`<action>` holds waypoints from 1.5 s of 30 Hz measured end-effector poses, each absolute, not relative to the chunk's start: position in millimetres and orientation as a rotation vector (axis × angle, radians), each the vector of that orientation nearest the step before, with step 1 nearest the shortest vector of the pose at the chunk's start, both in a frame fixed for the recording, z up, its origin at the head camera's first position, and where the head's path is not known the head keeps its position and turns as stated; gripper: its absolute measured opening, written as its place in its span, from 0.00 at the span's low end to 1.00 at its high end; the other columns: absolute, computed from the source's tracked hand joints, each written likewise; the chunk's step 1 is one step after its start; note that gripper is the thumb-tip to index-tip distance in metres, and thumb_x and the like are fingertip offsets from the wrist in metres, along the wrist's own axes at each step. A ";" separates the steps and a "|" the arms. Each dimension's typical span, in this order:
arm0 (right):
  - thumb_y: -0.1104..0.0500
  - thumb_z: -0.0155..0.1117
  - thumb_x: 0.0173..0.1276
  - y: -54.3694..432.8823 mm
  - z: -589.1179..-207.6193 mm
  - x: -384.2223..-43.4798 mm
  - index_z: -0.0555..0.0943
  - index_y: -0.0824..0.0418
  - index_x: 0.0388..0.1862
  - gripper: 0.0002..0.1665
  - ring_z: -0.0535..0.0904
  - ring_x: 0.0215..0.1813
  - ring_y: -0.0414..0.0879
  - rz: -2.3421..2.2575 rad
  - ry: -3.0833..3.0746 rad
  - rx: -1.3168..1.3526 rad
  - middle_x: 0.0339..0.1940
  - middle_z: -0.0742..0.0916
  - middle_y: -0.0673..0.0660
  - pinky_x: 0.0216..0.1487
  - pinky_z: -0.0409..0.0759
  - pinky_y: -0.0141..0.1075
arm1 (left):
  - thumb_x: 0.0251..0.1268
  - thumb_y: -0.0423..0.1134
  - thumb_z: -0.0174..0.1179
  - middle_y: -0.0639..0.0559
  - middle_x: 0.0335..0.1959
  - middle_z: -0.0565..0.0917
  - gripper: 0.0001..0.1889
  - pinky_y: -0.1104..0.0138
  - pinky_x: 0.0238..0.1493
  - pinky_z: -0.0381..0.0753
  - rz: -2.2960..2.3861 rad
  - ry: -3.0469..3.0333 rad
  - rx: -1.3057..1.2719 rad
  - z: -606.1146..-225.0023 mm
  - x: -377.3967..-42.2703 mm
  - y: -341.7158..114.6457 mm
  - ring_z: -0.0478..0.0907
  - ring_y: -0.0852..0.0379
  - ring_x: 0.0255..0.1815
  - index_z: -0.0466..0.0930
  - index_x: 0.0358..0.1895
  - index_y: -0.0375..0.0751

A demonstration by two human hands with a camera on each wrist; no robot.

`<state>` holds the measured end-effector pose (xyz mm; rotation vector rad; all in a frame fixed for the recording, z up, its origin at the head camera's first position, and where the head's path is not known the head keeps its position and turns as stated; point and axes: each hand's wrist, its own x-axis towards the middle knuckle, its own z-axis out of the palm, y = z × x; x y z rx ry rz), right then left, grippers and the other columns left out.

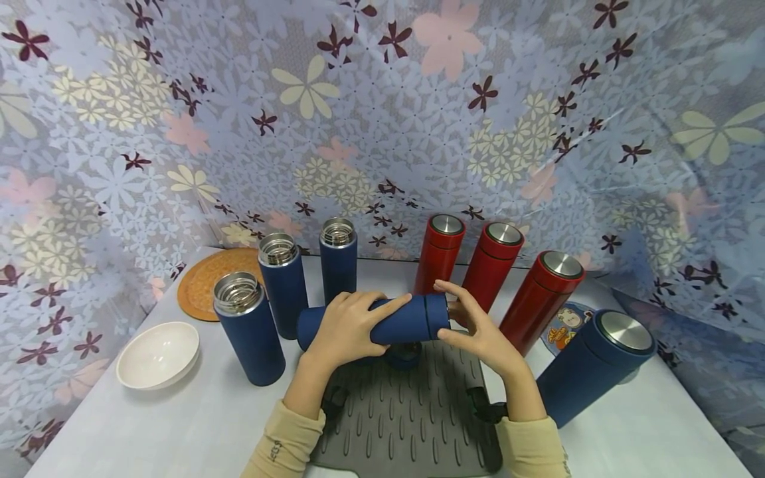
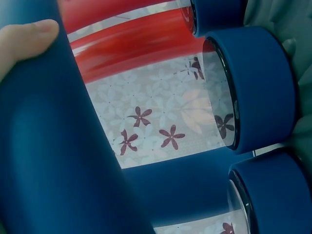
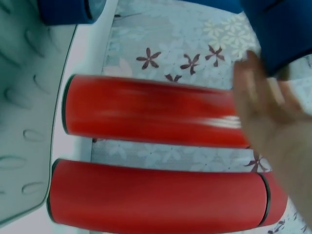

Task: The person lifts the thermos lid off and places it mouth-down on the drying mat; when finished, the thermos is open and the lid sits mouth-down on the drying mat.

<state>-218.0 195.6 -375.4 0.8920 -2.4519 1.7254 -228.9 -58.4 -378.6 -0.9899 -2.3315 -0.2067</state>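
Observation:
My left hand (image 1: pixel 352 325) grips a dark blue thermos bottle (image 1: pixel 397 318) that lies sideways above a grey mat. Around its lid end, at the right, the fingers of my right hand (image 1: pixel 484 335) are spread, with the thumb at the lid's lower edge; the right wrist view blurs them. Several blue lids (image 2: pixel 265 87) stand on the mat; in the head view one lid (image 1: pixel 403 355) shows under the held bottle. Three blue bottles with bare steel necks, the nearest being a lidless bottle (image 1: pixel 251 332), stand to the left.
Red thermoses (image 1: pixel 540 302) with steel-topped lids stand at the back right. A large lidded blue thermos (image 1: pixel 592 365) is at the right, before a cartoon-printed plate (image 1: pixel 564 325). Left are a white bowl (image 1: pixel 158 355) and a round orange-brown board (image 1: pixel 197 285). The ridged grey mat (image 1: pixel 412 425) covers the front middle.

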 end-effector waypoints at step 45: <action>0.50 0.48 0.72 195.0 -368.3 -214.6 0.65 0.59 0.64 0.26 0.78 0.44 0.53 1.615 -2.691 0.540 0.49 0.78 0.64 0.45 0.78 0.45 | 0.34 0.56 0.74 0.51 0.44 0.80 0.46 0.58 0.40 0.76 -0.141 -2.308 -1.028 -374.0 -227.8 -66.1 0.78 0.52 0.40 0.66 0.66 0.62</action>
